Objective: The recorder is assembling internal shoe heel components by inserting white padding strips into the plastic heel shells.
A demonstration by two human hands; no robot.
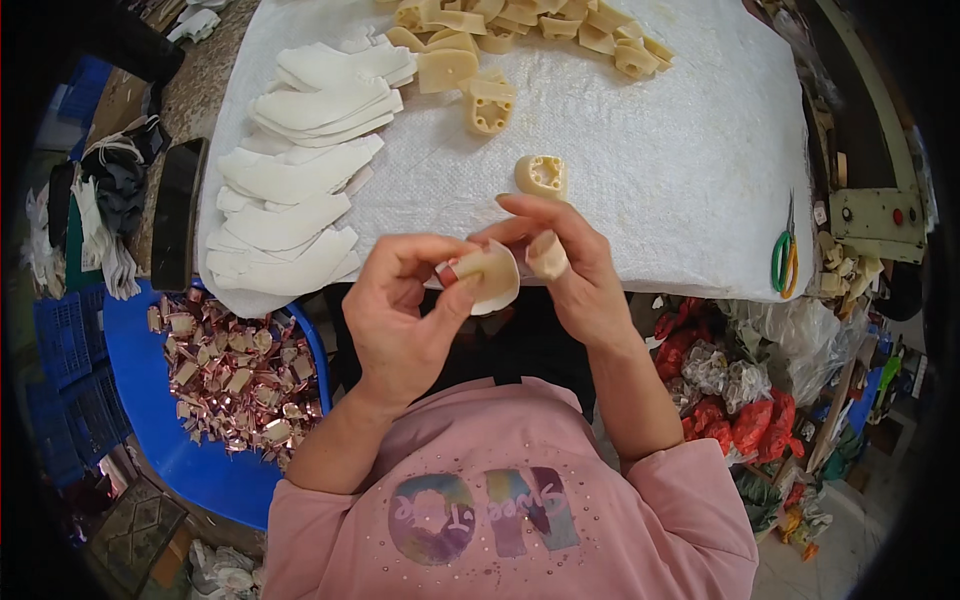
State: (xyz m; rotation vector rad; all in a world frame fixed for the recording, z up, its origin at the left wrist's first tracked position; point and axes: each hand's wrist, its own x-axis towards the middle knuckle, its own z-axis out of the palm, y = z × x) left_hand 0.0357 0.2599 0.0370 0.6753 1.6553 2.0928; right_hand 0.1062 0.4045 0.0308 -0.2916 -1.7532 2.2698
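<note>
My left hand [405,300] pinches a cream shoe heel [492,282] between thumb and fingers, in front of my chest. A small reddish-pink bit shows at the heel's left end by my fingertips. My right hand [580,265] is just right of it, its thumb in a beige wrap and held apart from the heel. Its index finger stretches to the left, and other fingertips reach the heel's far edge, partly hidden. One cream heel [541,176] with holes stands beyond my right hand. Another heel [489,108] lies farther back, near a heap of heels [540,22].
Stacks of white cut pieces [290,190] line the left of the white-covered table [690,170]. A phone [180,215] is beside its left edge, scissors [785,250] at the right. A blue basin [150,400] below left holds shiny pink heels. Bags [750,420] crowd the lower right.
</note>
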